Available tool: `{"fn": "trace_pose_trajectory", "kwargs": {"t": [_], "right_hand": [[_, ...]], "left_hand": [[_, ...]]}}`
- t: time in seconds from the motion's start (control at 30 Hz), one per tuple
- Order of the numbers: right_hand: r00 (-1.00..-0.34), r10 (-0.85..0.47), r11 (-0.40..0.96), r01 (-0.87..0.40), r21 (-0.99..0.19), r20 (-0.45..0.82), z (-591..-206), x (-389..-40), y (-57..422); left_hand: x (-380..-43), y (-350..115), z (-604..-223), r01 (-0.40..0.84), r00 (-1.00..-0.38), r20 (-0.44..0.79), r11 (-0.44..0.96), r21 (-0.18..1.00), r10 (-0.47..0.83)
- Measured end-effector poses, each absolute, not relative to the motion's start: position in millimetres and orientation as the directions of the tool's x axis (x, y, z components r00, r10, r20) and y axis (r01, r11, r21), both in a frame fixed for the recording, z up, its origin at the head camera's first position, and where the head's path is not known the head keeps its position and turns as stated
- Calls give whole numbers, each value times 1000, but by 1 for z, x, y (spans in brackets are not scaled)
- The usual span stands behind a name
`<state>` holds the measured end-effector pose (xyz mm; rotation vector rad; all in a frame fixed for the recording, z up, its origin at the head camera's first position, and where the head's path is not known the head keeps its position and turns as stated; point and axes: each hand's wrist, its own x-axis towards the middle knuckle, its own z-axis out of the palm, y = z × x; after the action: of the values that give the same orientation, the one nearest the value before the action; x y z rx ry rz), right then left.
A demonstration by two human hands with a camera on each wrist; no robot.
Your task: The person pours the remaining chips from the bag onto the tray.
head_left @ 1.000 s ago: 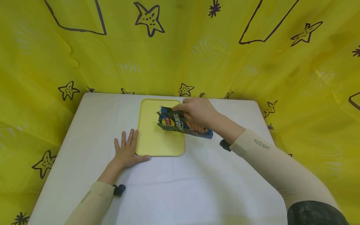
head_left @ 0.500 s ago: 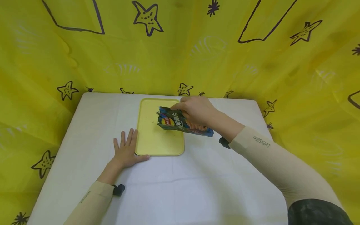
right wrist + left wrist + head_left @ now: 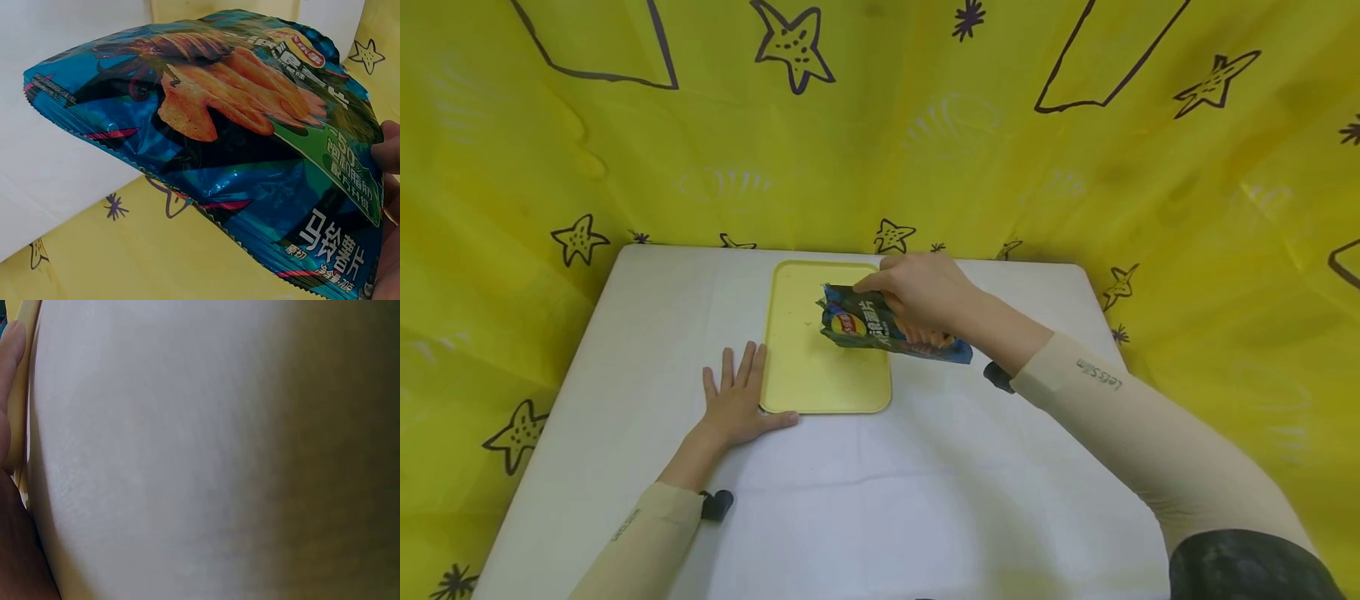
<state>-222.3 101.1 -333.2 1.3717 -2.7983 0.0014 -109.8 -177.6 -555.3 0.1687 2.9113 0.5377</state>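
Observation:
My right hand (image 3: 925, 290) grips a blue and dark green bag of potato chips (image 3: 872, 323) by its far long side. In the right wrist view the chip bag (image 3: 219, 119) fills most of the picture, with fingers (image 3: 389, 150) at its right edge. The bag is tilted over the right half of a yellow tray (image 3: 827, 379), its left end pointing at the tray's middle. A few small specks lie on the tray. With fingers spread, my left hand (image 3: 735, 408) rests on the table at the tray's near left corner, thumb along the near edge.
The white-covered table (image 3: 865, 508) runs up to a yellow curtain (image 3: 850, 150) printed with starfish, which closes off the back and sides. A dark strap piece (image 3: 717, 505) sits at the left wrist, another (image 3: 998, 378) at the right.
The head view has shifted very slightly. Both hands and the tray keep their places; the chip bag's right end has risen a little.

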Motion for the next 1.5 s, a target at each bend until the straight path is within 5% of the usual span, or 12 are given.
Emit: {"fn": "trace_pose_trajectory", "kwargs": {"t": [1.5], "right_hand": [[-561, -819, 531, -820, 213, -120, -294, -214, 54]], "left_hand": [[-113, -176, -556, 66, -976, -167, 923, 379, 138]]}}
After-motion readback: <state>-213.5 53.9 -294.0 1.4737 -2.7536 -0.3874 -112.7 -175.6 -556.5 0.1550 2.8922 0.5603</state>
